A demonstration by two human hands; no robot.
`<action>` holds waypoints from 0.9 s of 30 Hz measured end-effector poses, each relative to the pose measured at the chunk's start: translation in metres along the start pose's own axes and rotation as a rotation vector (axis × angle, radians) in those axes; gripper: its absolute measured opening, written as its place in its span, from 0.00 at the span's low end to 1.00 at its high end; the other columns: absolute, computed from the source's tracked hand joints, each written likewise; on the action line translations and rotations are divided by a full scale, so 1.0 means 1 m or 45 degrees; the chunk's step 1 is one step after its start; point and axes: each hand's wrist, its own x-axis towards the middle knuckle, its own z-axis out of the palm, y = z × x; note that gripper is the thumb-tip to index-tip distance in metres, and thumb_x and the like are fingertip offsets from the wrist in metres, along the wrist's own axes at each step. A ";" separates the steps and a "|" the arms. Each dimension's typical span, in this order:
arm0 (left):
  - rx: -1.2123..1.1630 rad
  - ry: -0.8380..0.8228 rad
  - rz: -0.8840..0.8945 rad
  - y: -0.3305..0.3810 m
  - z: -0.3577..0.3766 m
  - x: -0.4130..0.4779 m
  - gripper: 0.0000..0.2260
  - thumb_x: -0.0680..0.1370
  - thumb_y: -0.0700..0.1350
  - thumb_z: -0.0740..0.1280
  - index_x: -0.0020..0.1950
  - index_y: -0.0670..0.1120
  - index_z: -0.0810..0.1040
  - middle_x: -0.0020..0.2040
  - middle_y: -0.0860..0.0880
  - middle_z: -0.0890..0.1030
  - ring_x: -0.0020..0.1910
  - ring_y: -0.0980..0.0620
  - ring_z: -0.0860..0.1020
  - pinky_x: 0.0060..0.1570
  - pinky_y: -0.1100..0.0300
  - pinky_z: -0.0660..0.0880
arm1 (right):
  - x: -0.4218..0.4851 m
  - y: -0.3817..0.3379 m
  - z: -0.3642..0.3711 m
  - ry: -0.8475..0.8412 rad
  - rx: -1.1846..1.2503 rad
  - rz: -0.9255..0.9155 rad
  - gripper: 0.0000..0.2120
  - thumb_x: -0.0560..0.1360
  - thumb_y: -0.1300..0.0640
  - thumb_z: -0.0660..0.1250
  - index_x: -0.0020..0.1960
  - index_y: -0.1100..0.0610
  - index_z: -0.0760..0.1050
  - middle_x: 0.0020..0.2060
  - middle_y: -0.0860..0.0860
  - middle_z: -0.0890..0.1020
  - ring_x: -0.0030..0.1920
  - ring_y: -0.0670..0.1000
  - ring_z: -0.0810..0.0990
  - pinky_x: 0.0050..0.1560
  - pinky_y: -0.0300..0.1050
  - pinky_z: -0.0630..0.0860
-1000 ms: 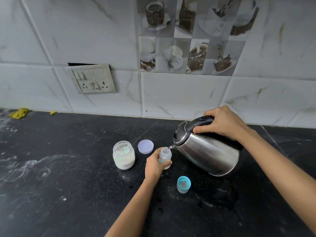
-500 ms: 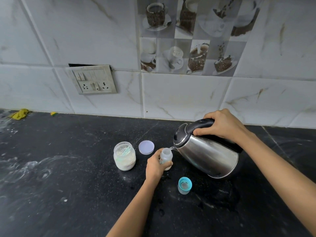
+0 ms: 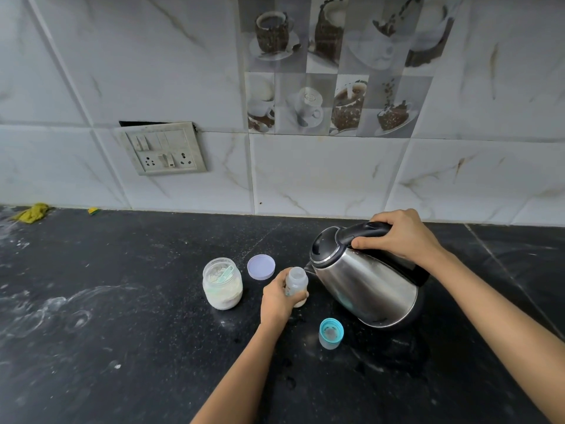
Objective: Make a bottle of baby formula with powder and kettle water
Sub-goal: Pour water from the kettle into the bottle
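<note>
A small clear baby bottle (image 3: 297, 283) stands open-topped on the black counter (image 3: 122, 301), with my left hand (image 3: 279, 298) wrapped round its left side. My right hand (image 3: 400, 235) grips the black handle of a steel kettle (image 3: 367, 286), which is tilted left so its spout sits just beside the bottle's mouth. An open jar of white formula powder (image 3: 222, 287) with a pale green scoop inside stands left of the bottle. The jar's lilac lid (image 3: 261, 267) lies behind. The bottle's teal teat cap (image 3: 331, 332) sits in front of the kettle.
A tiled wall with a switch and socket plate (image 3: 163, 148) runs along the back of the counter. A yellow cloth (image 3: 32, 212) lies at the far left by the wall. White powder smears mark the counter's left part, and small wet spots lie near the bottle.
The kettle has tipped back slightly and its spout has lifted a little away from the bottle's mouth. Both hands keep their holds.
</note>
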 end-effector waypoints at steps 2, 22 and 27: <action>0.016 -0.001 -0.001 0.001 0.000 0.000 0.24 0.65 0.44 0.76 0.56 0.62 0.76 0.51 0.60 0.81 0.51 0.60 0.78 0.56 0.54 0.76 | -0.002 0.007 0.002 0.046 0.059 0.000 0.23 0.55 0.30 0.74 0.34 0.49 0.81 0.26 0.48 0.80 0.32 0.48 0.77 0.35 0.45 0.71; 0.116 -0.003 0.015 0.008 -0.003 -0.003 0.24 0.68 0.43 0.77 0.60 0.57 0.73 0.52 0.58 0.77 0.54 0.55 0.76 0.57 0.58 0.73 | -0.045 0.079 0.014 0.462 0.516 0.028 0.13 0.64 0.58 0.80 0.36 0.41 0.81 0.28 0.42 0.80 0.28 0.42 0.75 0.31 0.31 0.68; 0.107 -0.002 0.016 0.011 -0.005 -0.009 0.23 0.69 0.41 0.75 0.60 0.56 0.73 0.49 0.59 0.75 0.50 0.58 0.74 0.50 0.64 0.68 | -0.074 0.113 0.016 0.543 0.661 0.176 0.13 0.69 0.61 0.76 0.39 0.42 0.82 0.27 0.45 0.79 0.26 0.44 0.72 0.26 0.36 0.70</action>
